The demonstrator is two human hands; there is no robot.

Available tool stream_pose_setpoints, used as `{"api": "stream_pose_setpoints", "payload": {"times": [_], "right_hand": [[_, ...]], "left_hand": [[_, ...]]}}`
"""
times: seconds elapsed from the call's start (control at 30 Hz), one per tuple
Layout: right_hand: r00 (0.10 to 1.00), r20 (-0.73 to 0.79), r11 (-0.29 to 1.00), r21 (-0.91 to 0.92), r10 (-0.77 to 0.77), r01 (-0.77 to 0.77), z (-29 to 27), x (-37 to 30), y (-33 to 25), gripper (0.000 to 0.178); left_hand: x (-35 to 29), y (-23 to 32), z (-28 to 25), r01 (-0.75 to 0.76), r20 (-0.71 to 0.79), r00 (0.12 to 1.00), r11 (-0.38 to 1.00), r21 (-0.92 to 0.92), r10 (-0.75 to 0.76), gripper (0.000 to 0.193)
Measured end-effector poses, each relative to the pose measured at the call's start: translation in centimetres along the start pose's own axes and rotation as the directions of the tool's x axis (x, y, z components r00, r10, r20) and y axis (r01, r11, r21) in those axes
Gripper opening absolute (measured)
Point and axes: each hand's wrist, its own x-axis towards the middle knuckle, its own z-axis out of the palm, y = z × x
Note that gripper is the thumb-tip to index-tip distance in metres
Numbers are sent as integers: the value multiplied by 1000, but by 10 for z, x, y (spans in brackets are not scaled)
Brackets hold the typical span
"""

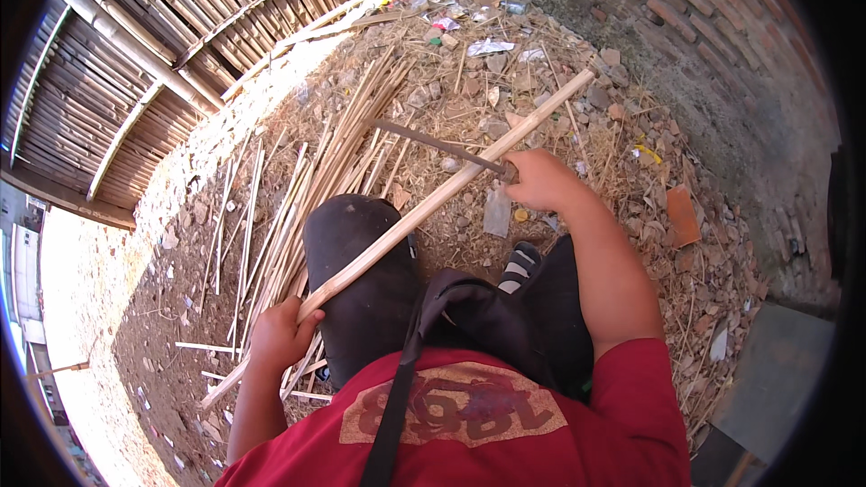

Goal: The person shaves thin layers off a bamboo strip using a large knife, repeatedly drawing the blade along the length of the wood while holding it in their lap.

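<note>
A long pale split bamboo pole [424,207] slants across my raised knee, from the lower left up to the far right. Around its lower part, beside the knee, my left hand [281,334] is closed. My right hand [539,182] grips the handle of a long, narrow, dark-bladed knife [433,141]. The blade points left and meets the pole just left of my right hand; the fist hides most of the handle. Under and beyond the pole lies a loose pile of thin bamboo strips [338,140] on the ground.
Stones, straw and litter cover the ground, with a clear plastic piece [496,210] near my sandalled foot [519,268]. A brick wall [704,36] curves along the right. Bamboo fencing [135,45] stands at upper left. An orange tile piece [683,215] and grey sheet [776,379] lie right.
</note>
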Motion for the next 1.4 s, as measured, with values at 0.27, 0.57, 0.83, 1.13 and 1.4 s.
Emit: {"api": "stream_pose_setpoints", "payload": {"times": [0.27,0.57,0.83,1.13,1.4], "right_hand": [[984,136,883,440,115,-163,-7,11,24,37],[979,191,922,361,71,-137,-1,26,22,40],[993,-102,994,-94,-66,56,-4,-7,-30,27],[990,-99,946,317,100,-64,1,14,18,30],[992,120,971,237,-30,0,-9,16,31,36]], "left_hand": [[2,-5,29,33,-8,999,975,-219,-36,44],[2,-1,24,39,-36,998,995,-90,-42,42],[-6,2,24,44,-59,997,990,-133,-53,42],[2,-10,31,-2,-165,986,998,-68,-9,42],[2,-20,35,-11,-167,986,1000,-29,6,44]]}}
